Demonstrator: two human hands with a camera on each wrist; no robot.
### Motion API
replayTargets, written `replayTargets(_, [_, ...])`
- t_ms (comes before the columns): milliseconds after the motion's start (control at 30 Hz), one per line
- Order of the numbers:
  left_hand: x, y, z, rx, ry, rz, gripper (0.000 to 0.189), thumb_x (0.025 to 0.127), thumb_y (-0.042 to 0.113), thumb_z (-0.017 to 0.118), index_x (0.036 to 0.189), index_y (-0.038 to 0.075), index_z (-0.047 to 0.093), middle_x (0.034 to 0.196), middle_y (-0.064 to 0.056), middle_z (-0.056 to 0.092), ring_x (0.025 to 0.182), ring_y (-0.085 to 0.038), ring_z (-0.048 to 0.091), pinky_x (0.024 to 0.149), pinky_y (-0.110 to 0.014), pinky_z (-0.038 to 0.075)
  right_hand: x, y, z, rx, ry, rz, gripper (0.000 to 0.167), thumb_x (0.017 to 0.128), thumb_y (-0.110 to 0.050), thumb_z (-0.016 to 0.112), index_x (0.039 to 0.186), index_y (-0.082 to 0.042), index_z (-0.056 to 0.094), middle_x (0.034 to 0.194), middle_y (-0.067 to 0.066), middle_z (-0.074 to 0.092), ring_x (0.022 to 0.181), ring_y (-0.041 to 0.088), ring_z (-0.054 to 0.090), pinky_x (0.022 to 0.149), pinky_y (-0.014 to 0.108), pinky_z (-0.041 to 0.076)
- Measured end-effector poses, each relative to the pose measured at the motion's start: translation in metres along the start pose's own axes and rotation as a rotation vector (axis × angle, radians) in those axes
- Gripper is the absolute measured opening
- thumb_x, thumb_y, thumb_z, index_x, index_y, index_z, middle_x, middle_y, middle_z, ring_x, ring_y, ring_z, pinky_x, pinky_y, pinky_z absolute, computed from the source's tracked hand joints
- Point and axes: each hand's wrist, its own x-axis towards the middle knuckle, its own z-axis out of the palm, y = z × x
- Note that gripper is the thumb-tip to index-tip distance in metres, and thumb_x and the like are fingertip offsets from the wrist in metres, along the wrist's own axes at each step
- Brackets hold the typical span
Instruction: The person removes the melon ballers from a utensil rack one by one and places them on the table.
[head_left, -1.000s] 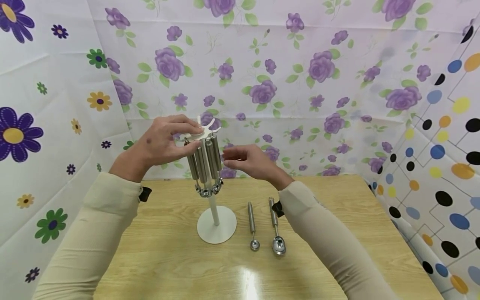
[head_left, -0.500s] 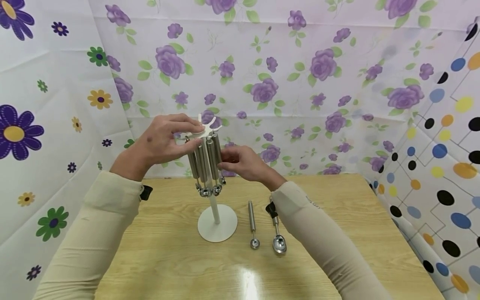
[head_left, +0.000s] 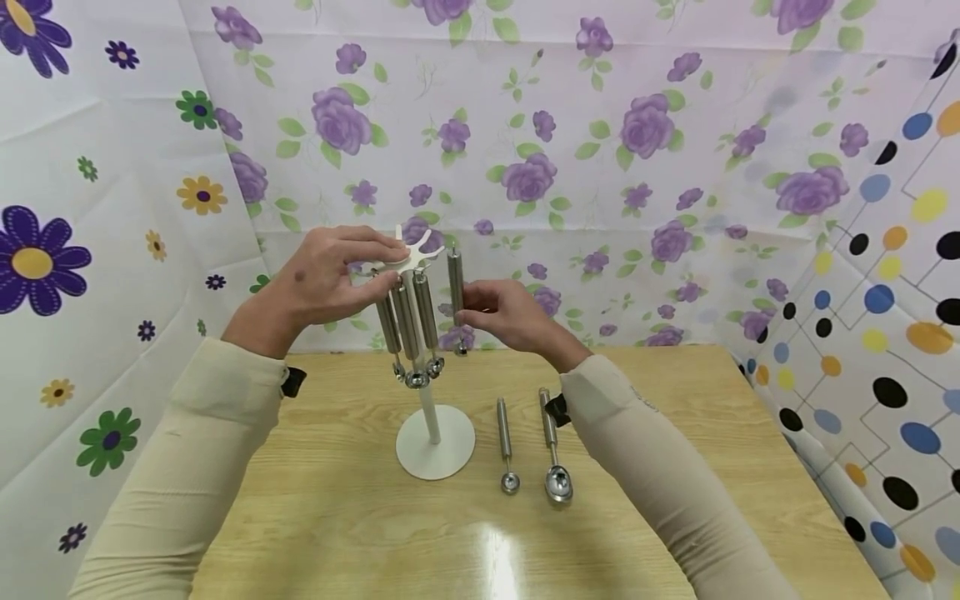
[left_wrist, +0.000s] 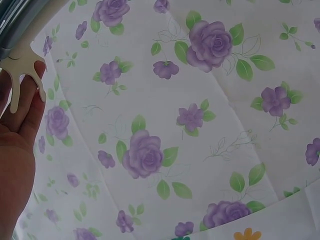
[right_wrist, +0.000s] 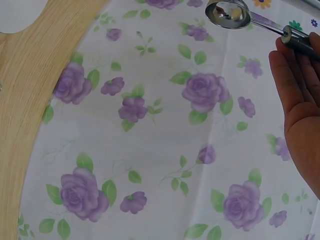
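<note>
My left hand [head_left: 330,271] holds the top of a white utensil stand [head_left: 435,462], fingers over its pronged head and thumb at the side. Several steel-handled scoops [head_left: 425,312] hang from the prongs, bowls down. To the right of them, my right hand [head_left: 517,317] pinches another metal scoop [head_left: 455,283] by its handle, upright and apart from the prongs. The right wrist view shows the round bowl [right_wrist: 227,14] of this scoop beyond the fingers. In the left wrist view, fingers lie behind the white prongs [left_wrist: 20,75].
On the wooden table [head_left: 337,517], a small round scoop [head_left: 505,442] and a larger oval-bowled scoop [head_left: 557,483] lie to the right of the stand's base. Floral cloth [head_left: 525,108] hangs behind, with patterned cloths at both sides.
My right hand has reached in to the stand, taken hold of a hanging scoop, and drawn it off to the right. The left hand has stayed on the stand's top.
</note>
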Motion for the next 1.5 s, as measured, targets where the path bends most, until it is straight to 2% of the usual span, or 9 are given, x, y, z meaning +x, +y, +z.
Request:
replayTargets(200, [-0.001, -0.002, 0.002, 0.023, 0.008, 0.031, 0.029, 0.086, 0.01, 0.07, 0.113, 0.003, 0.076, 0.115, -0.013, 0.072, 0.099, -0.032, 0.069, 0.061, -0.037, 0.046, -0.012, 0.013, -0.009, -0.022, 0.023, 0.035, 0.03, 0.099, -0.017, 0.065, 0.127, -0.004, 0.066, 0.113, 0.008, 0.07, 0.104, 0.02, 0.067, 0.093, 0.039, 0.052])
replayTargets(267, [-0.001, -0.003, 0.003, 0.025, 0.014, 0.04, 0.029, 0.085, 0.01, 0.071, 0.113, 0.003, 0.076, 0.114, -0.014, 0.072, 0.099, -0.032, 0.069, 0.06, -0.036, 0.045, -0.017, 0.019, -0.012, -0.037, 0.035, 0.033, 0.028, 0.098, -0.017, 0.066, 0.123, -0.005, 0.068, 0.111, 0.006, 0.071, 0.101, 0.019, 0.068, 0.092, 0.039, 0.053])
replayTargets(400, [0.0, -0.002, 0.004, 0.022, 0.024, 0.047, 0.029, 0.084, 0.01, 0.072, 0.112, 0.002, 0.076, 0.113, -0.014, 0.073, 0.106, -0.035, 0.067, 0.077, -0.047, 0.053, -0.029, 0.031, -0.016, -0.06, 0.05, 0.022, 0.025, 0.097, -0.015, 0.067, 0.12, -0.005, 0.07, 0.107, 0.006, 0.072, 0.098, 0.019, 0.069, 0.089, 0.04, 0.054])
replayTargets(533, [0.0, -0.002, 0.005, 0.026, 0.041, 0.061, 0.028, 0.083, 0.008, 0.073, 0.11, 0.002, 0.077, 0.11, -0.014, 0.073, 0.106, -0.036, 0.066, 0.088, -0.056, 0.051, -0.042, 0.041, -0.02, -0.065, 0.066, 0.039, 0.023, 0.097, -0.016, 0.068, 0.118, -0.007, 0.071, 0.107, 0.005, 0.07, 0.098, 0.019, 0.068, 0.088, 0.04, 0.055])
replayTargets(767, [-0.002, -0.003, 0.007, 0.036, 0.067, 0.073, 0.029, 0.083, 0.011, 0.073, 0.11, 0.002, 0.077, 0.109, -0.014, 0.074, 0.105, -0.038, 0.065, 0.09, -0.058, 0.049, -0.059, 0.053, -0.03, -0.039, 0.11, 0.086, 0.022, 0.096, -0.016, 0.069, 0.116, -0.007, 0.071, 0.107, 0.007, 0.07, 0.098, 0.022, 0.068, 0.088, 0.042, 0.055])
replayTargets(867, [-0.004, -0.005, 0.008, 0.034, 0.078, 0.087, 0.032, 0.091, 0.026, 0.069, 0.111, 0.002, 0.077, 0.11, -0.015, 0.073, 0.104, -0.04, 0.065, 0.09, -0.059, 0.048, -0.066, 0.06, -0.034, -0.028, 0.121, 0.109, 0.024, 0.096, -0.017, 0.069, 0.118, -0.006, 0.071, 0.108, 0.008, 0.071, 0.098, 0.022, 0.069, 0.088, 0.043, 0.055])
replayTargets(933, [-0.004, -0.006, 0.009, 0.034, 0.085, 0.1, 0.044, 0.096, 0.04, 0.063, 0.111, 0.001, 0.077, 0.11, -0.016, 0.073, 0.104, -0.04, 0.065, 0.09, -0.059, 0.047, -0.071, 0.064, -0.036, -0.024, 0.131, 0.122, 0.025, 0.096, -0.018, 0.069, 0.118, -0.006, 0.071, 0.108, 0.008, 0.071, 0.099, 0.023, 0.069, 0.088, 0.043, 0.055])
replayTargets(1067, [-0.004, -0.007, 0.01, 0.037, 0.102, 0.114, 0.062, 0.099, 0.055, 0.051, 0.11, 0.0, 0.077, 0.109, -0.016, 0.073, 0.102, -0.039, 0.066, 0.09, -0.06, 0.047, -0.082, 0.074, -0.04, -0.022, 0.157, 0.139, 0.025, 0.096, -0.019, 0.07, 0.116, -0.006, 0.071, 0.107, 0.009, 0.071, 0.098, 0.024, 0.069, 0.087, 0.044, 0.055])
replayTargets(1500, [-0.005, -0.007, 0.013, 0.066, 0.134, 0.144, 0.061, 0.1, 0.054, 0.05, 0.109, 0.0, 0.077, 0.109, -0.018, 0.073, 0.1, -0.039, 0.068, 0.089, -0.057, 0.048, -0.104, 0.098, -0.049, -0.054, 0.197, 0.173, 0.026, 0.097, -0.02, 0.069, 0.115, -0.002, 0.07, 0.105, 0.011, 0.072, 0.096, 0.027, 0.069, 0.086, 0.045, 0.055])
